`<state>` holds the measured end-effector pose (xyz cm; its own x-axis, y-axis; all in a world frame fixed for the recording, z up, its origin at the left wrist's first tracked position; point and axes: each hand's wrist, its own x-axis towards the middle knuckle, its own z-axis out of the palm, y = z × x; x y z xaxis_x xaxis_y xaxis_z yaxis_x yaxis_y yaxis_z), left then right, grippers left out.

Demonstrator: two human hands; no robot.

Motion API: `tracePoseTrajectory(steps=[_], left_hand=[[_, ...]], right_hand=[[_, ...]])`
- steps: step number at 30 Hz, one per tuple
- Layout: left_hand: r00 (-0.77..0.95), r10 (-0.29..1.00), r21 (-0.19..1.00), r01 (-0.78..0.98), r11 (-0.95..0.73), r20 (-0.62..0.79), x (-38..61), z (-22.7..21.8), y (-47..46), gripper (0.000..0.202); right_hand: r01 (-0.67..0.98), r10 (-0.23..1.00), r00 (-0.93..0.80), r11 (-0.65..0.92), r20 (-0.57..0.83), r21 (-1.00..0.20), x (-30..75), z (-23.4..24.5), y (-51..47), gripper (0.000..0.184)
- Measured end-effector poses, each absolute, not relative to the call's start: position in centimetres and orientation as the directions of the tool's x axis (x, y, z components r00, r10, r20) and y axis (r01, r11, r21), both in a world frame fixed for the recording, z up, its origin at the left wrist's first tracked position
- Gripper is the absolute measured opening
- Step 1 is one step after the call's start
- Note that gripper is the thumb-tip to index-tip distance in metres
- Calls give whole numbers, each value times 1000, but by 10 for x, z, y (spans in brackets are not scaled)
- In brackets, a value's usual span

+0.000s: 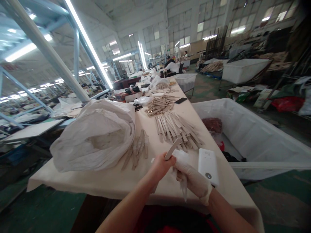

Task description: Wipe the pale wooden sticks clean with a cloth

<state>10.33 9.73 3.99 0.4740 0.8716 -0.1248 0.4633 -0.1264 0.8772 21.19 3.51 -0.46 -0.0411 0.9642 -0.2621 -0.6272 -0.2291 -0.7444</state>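
Lots of beige strips (178, 129) on our cream desk (102, 183).
Our L hand (159, 165) grips 1 flat strip (173, 149) over it, gloved R hand (191, 179) a white wad (184, 188); white bin (255, 129) alongside, green flr (274, 197), tube lights (87, 42) overhead.

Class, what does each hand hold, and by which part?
The left hand grips a pale strip below its protruding end; the gloved right hand, crumpled white material, part unclear.
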Motion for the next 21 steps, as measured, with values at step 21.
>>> tracePoseTrajectory(steps=[21], left_hand=[[407, 869, 923, 363, 128, -281, 63, 51, 73, 39]], right_hand=[[-843, 922, -119, -290, -369, -454, 243, -1, 52, 11]])
